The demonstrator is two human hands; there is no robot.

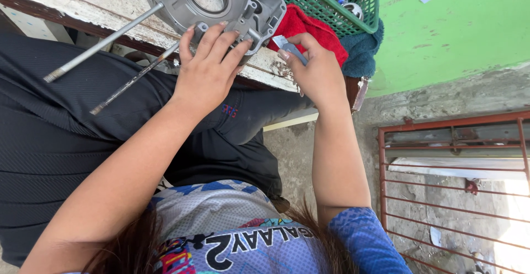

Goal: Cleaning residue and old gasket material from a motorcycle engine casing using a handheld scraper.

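the fingers of the left hand are spread and pressed flat over the lower edge of a grey cast metal housing, steadying it rather than clasping it; the housing lies on a worn wooden bench with peeling white paint, its round opening facing up; the right hand pinches a small flat grey piece between thumb and fingertips, just beside the housing's right corner; it may be a blade or a scraper, though too little of it shows to be sure; behind that hand a red cloth lies against a dark teal cloth, both under the rim of a green plastic basket holding odd parts; two thin metal rods slant out from under the housing over the bench edge, above the person's dark trousers; to the right a green painted wall and a rusty red metal grille stand well apart from the hands.
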